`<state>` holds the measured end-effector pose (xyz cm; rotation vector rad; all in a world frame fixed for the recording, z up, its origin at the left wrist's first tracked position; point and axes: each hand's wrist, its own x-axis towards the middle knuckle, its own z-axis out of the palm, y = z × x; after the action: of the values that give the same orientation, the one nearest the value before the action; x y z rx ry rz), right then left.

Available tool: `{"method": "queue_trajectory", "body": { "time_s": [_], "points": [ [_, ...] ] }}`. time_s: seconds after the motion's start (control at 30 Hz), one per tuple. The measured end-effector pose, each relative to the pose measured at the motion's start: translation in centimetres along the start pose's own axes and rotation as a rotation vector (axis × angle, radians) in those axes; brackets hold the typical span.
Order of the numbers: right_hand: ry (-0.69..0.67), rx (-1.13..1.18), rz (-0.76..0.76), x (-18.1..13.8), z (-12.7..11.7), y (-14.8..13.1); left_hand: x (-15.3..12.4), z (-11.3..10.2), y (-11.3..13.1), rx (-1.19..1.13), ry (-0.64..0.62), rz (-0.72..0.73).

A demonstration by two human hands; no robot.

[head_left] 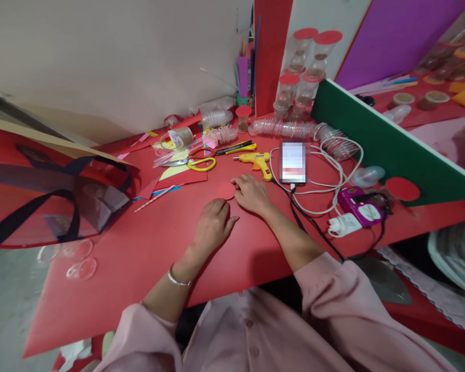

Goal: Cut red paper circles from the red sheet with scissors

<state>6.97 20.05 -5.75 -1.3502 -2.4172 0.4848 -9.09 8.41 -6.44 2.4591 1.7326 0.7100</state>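
A small red disc [225,191] lies on the red tabletop between my two hands, hard to tell from the surface. My right hand [251,194] has its fingertips closed on the disc's right edge. At the near edge rests my left hand [214,223], fingers bent downward and thumb stretched away from them; nothing shows in its grasp. Just beyond my right hand is a yellow glue gun [258,163]. Scissors with yellow and red handles [196,163] and a yellow-and-black box cutter [236,149] lie farther left.
A phone [293,162] sits among looped white cables beside a purple power adapter [360,206]. Stacked clear plastic cups [282,128] line the back. Red-lidded hourglass shapes [320,54] stand near a green divider [380,144]. A red bag [34,191] occupies the left side.
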Motion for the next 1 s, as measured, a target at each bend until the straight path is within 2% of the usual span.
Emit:
{"method": "queue_trajectory", "body": {
  "time_s": [0.43,0.57,0.7,0.83,1.0],
  "points": [
    [0.057,0.043,0.035,1.1,0.9,0.7,0.9,0.5,-1.0,-0.027,0.027,-0.007],
    [0.114,0.006,0.032,0.4,0.4,1.5,0.6,0.0,-1.5,0.016,0.103,-0.091],
    [0.068,-0.105,-0.059,-0.7,-0.5,2.5,0.8,-0.3,-3.5,0.096,0.099,-0.142],
    [-0.001,-0.156,-0.175,-0.9,-1.3,3.0,1.8,-0.2,-6.4,0.088,0.020,-0.048],
    [-0.015,-0.194,-0.208,-0.6,-1.6,2.8,2.6,-0.2,-9.0,0.062,-0.021,0.055]
  ]
}}
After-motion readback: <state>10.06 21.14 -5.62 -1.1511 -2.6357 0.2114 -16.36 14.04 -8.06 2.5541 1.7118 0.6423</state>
